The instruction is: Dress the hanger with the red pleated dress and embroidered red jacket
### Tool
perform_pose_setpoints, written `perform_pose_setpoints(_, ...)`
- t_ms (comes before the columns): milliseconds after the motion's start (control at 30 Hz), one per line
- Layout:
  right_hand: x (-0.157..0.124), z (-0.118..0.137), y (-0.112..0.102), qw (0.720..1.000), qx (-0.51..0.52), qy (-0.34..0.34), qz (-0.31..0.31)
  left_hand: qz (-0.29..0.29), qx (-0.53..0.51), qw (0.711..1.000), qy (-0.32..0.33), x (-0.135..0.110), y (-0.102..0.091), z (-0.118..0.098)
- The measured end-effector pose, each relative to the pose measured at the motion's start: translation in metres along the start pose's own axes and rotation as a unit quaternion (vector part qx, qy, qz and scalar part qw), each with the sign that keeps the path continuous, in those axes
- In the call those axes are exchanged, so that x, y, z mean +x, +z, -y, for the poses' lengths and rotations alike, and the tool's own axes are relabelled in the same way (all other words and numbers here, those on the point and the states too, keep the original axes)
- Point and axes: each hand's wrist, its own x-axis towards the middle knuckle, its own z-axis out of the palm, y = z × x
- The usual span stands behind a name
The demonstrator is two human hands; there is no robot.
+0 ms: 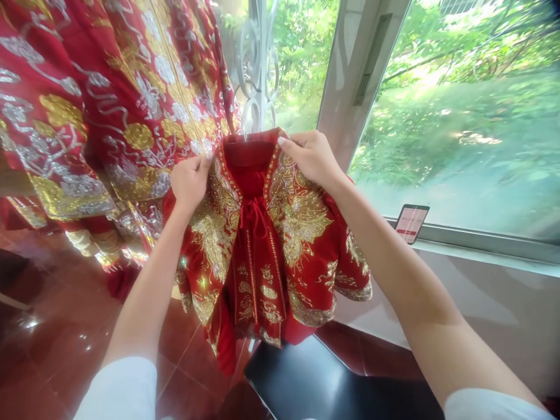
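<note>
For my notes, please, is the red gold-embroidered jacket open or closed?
Open: the red gold-embroidered jacket has parted front edges, showing red inner cloth.

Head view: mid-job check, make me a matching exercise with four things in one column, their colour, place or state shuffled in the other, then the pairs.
1. jacket
2. phone
3. left hand
4. right hand

A. grips the jacket's upper edge, nearer the window
B. red with gold embroidery
C. upright by the window's lower frame
D. grips the jacket's upper edge, farther from the window

Pairs: 1-B, 2-C, 3-D, 4-A
</note>
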Motion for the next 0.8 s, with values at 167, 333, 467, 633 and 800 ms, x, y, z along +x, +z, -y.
perform_pose_setpoints(167, 0.001, -0.001, -0.001, 0.999, 0.038, -0.001, 0.014, -0.039, -0.010, 0.999, 0.022, 0.002, 0.003, 0.002)
perform_pose_setpoints(333, 0.002, -0.006, 0.001, 0.999, 0.044, -0.003, 0.012, -0.017, 0.002, 0.998, 0.056, -0.005, -0.003, 0.006)
perform_pose_setpoints(467, 0.007, -0.011, 0.001, 0.999, 0.030, 0.001, 0.011, 0.038, 0.017, 0.993, 0.112, -0.011, -0.019, 0.015)
perform_pose_setpoints(633, -0.002, 0.007, 0.022, 0.994, -0.088, -0.004, -0.069, -0.027, 0.017, 0.995, 0.093, -0.012, -0.011, -0.002)
perform_pose_setpoints(800, -0.026, 0.026, 0.042, 0.973, -0.188, -0.030, -0.131, -0.119, -0.034, 0.989, 0.081, -0.022, 0.008, -0.027)
